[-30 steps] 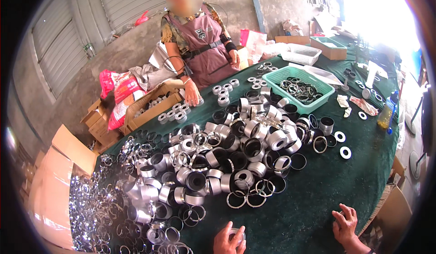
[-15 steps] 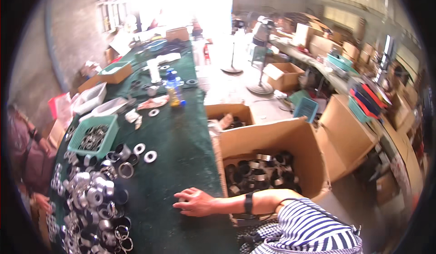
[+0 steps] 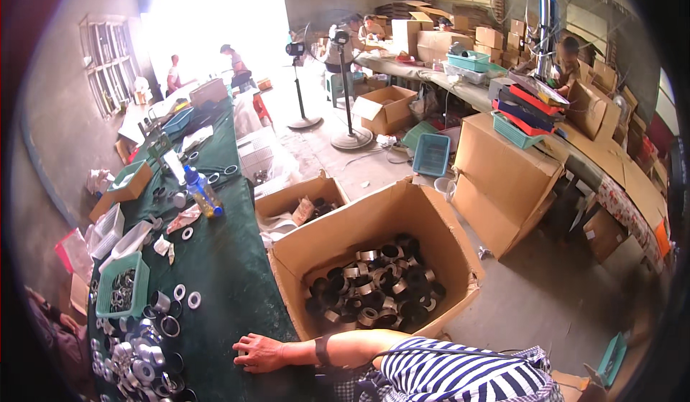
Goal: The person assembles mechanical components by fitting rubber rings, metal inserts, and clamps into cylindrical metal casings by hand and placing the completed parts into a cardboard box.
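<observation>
My right hand (image 3: 260,352) rests on the dark green cloth of the table (image 3: 228,287), with its fingers spread a little and nothing visible in them. The arm, in a striped sleeve with a dark band at the wrist, reaches in from the lower right. Left of the hand lies a heap of shiny metal rings and cups (image 3: 140,359), with two pale washers (image 3: 194,300) just beyond it. Beside the table, past my forearm, a large open cardboard box (image 3: 438,222) holds many short metal cylinders (image 3: 374,287). My left hand is out of view.
A green basket (image 3: 144,280) of small metal parts stands at the table's left edge. Farther along is a blue-topped bottle (image 3: 201,192). A smaller carton (image 3: 330,186) adjoins the large box. Standing fans (image 3: 351,137), a closed carton (image 3: 496,179) and co-workers lie beyond.
The view has swung to the right, so the table and boxes appear farther left and more of the large box shows. My right hand stays on the cloth.
</observation>
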The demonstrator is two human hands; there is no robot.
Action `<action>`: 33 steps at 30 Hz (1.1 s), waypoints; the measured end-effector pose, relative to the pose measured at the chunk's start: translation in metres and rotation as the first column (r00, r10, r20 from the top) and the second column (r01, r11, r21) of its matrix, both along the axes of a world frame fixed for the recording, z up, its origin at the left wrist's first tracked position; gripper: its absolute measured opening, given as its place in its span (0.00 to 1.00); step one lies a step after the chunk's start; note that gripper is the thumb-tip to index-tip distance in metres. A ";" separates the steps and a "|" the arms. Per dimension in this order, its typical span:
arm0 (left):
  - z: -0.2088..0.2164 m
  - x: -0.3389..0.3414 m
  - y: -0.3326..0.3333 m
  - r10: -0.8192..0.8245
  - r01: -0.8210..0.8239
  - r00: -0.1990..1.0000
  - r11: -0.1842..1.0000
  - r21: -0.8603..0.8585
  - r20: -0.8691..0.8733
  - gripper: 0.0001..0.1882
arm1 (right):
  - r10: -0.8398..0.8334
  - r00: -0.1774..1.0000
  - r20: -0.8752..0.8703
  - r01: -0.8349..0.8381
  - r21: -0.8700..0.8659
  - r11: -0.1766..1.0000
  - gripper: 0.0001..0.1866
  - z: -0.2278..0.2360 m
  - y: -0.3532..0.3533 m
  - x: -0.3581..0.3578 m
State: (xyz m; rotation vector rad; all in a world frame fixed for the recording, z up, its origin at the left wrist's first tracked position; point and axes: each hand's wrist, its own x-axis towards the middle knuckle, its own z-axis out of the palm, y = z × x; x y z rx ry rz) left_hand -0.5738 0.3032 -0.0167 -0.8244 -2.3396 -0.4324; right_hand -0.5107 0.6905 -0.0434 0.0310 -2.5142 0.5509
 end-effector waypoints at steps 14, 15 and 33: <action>0.017 0.015 -0.004 0.021 -0.052 0.951 0.994 0.093 0.309 0.19 | -0.026 0.993 -0.114 0.023 -0.028 0.999 0.14 -0.007 -0.001 -0.005; 0.023 0.022 -0.008 0.009 -0.020 0.979 0.998 0.052 0.205 0.19 | -0.026 0.993 -0.111 0.022 -0.034 0.999 0.14 -0.009 -0.001 -0.006; 0.052 0.069 -0.035 0.216 -0.228 0.929 0.974 0.005 0.300 0.29 | 0.002 0.993 0.114 0.004 -0.052 0.999 0.21 0.014 -0.001 0.007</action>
